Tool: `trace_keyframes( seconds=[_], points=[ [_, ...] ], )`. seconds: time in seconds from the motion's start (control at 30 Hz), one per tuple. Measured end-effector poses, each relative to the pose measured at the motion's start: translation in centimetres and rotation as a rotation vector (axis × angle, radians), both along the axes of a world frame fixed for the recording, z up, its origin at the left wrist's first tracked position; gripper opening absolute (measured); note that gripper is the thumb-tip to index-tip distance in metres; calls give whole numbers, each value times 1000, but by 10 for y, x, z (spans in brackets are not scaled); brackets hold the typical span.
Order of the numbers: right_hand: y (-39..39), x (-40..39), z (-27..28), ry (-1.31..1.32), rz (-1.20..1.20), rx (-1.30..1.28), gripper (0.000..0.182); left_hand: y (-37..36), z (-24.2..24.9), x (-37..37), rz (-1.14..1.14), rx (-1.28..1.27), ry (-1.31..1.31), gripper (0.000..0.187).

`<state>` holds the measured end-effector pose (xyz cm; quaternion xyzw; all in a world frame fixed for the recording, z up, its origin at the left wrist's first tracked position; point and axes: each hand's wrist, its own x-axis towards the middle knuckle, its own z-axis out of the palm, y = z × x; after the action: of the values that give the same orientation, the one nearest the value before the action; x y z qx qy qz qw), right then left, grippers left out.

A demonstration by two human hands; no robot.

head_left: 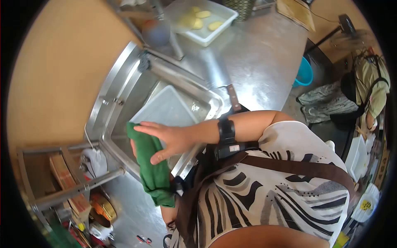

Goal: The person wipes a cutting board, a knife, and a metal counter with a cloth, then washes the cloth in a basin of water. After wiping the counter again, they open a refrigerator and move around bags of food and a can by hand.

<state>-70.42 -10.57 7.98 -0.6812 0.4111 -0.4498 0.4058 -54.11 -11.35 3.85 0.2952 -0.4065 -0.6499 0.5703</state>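
Your green cloth (pixel 149 161) hangs over your left forearm at the near corner of the steel sink (pixel 118 74), running from the basin side down toward your body in loose folds. Your right hand (pixel 171 140) reaches across to its upper end, back of the hand up; the fingers are stretched out flat along that end and the thumb stands wide of them over the cloth. Your left hand (pixel 133 147) is mostly hidden by the cloth; only a sliver of skin shows at its far edge, so you cannot tell how those fingers are set. A black strap (pixel 226 131) circles your right wrist. Beyond that hand, a pale plastic container (pixel 169 105) sits tilted in the basin, and a dark scouring pad (pixel 143 61) lies at the sink's far corner. Just beside the sink, a cleaver (pixel 233 98) rests on the steel counter (pixel 264 53), its wooden handle toward you. Farther along stands a white tray (pixel 206 41) with pale yellow slices (pixel 215 26) in it. A turquoise bucket (pixel 304 72) is past the counter's edge, near another person (pixel 331 101) in patterned trousers. On your left are a metal rack (pixel 76 196), a brass-coloured pot (pixel 105 208) and small scissors (pixel 144 239).
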Motion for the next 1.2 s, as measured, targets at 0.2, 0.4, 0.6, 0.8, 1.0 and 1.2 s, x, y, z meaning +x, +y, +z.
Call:
trace_keyframes(
  seconds=[0.2,0.4,0.6,0.8,1.0,1.2],
  points=[
    [17,-67,-10,-667,-199,155,97,13,42,-115,-339,129,74,49],
    [38,-167,-26,-754,-614,119,41,41,55,-207,-595,243,29,50],
    [92,-255,-49,-510,-854,128,37,52,15,-301,-556,-10,-380,42],
    [164,-352,-68,-390,-926,311,32,37,-39,-291,-791,-292,-1150,41],
    [229,-314,-164,908,-554,-63,41,52,-77,-297,-538,-637,-1858,62],
    [253,-414,-160,1119,-1074,475,24,44,-84,-310,-614,-476,-1886,53]
  ],
)
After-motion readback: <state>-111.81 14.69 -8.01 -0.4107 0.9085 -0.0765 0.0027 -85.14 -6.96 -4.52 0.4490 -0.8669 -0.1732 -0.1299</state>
